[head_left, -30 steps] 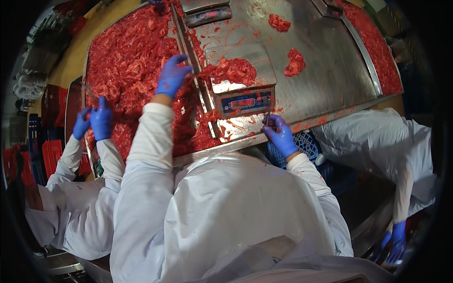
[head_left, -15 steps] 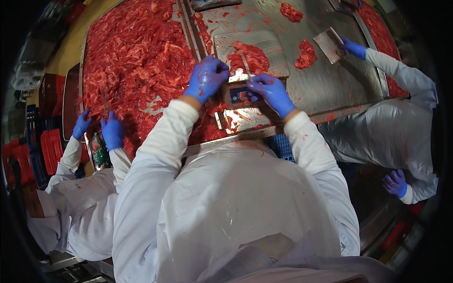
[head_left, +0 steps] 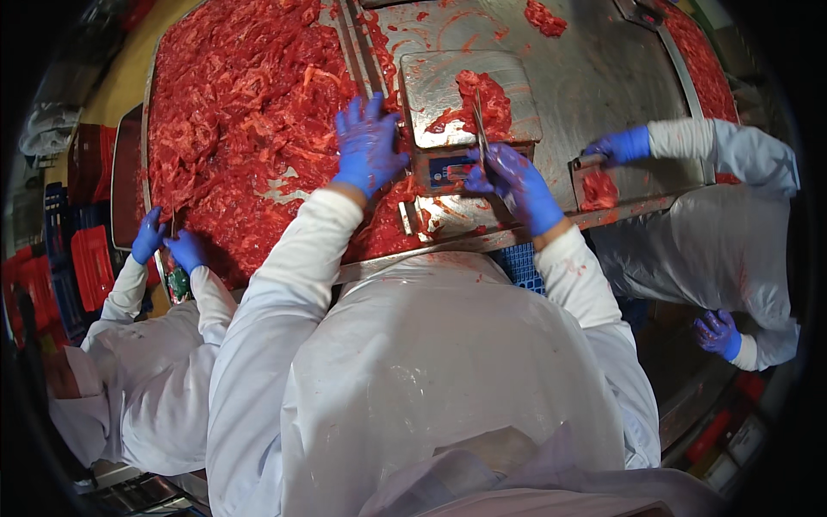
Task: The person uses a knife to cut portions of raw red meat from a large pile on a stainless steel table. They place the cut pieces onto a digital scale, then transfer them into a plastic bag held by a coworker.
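Observation:
My left hand (head_left: pixel 370 146), in a blue glove, is open with its fingers spread. It is over the metal divider (head_left: pixel 360 52), between the big heap of red raw meat strips (head_left: pixel 250 112) and the scale. A narrow metal tool (head_left: pixel 480 121) tapering to a point is held in my right hand (head_left: pixel 517 183), also blue-gloved. Its grip is hidden by my fingers. The tool points away over a small pile of meat (head_left: pixel 491 99) on the square steel scale plate (head_left: pixel 431 73). My right fingers partly cover the scale's display (head_left: pixel 441 172).
At left, a co-worker's two blue-gloved hands (head_left: pixel 165 246) are at the heap's edge. A co-worker at right has a gloved hand (head_left: pixel 620 145) on a metal pan (head_left: pixel 579 183) beside meat. Another meat portion (head_left: pixel 545 17) lies on the steel table (head_left: pixel 594 77).
My left hand has opened and spread. My right hand has shifted right with the tool. Meat on the scale lies differently. The right co-worker's pan has come nearer, against the table edge.

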`<action>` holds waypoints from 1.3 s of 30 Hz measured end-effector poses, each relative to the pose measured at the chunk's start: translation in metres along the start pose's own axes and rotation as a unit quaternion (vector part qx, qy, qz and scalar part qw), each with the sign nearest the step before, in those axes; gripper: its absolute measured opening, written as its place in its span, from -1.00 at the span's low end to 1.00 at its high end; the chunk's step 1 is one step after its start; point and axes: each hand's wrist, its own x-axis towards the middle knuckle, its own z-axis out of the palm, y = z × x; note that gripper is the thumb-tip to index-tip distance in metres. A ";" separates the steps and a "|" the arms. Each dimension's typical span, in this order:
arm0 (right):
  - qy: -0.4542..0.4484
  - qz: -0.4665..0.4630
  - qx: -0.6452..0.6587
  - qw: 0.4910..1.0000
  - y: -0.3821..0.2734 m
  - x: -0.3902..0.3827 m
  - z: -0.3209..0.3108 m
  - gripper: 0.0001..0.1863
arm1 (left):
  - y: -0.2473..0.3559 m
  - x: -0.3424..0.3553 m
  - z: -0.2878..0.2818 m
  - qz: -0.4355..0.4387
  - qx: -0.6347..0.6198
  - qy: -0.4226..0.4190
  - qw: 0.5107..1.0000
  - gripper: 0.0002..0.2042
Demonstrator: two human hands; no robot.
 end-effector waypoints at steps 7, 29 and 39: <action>-0.043 -0.017 -0.039 0.998 -0.002 -0.066 -0.047 -0.61 | -0.020 0.009 0.004 0.094 -0.142 -0.192 0.967 -0.82; 0.047 -0.051 0.052 0.996 -0.001 -0.091 -0.090 -0.48 | 0.022 0.028 -0.090 0.036 -0.602 -0.314 0.734 -0.91; 0.075 0.005 -0.011 0.997 -0.001 -0.097 -0.091 -0.50 | -0.017 -0.086 0.002 -0.090 -0.217 -0.217 0.948 -0.67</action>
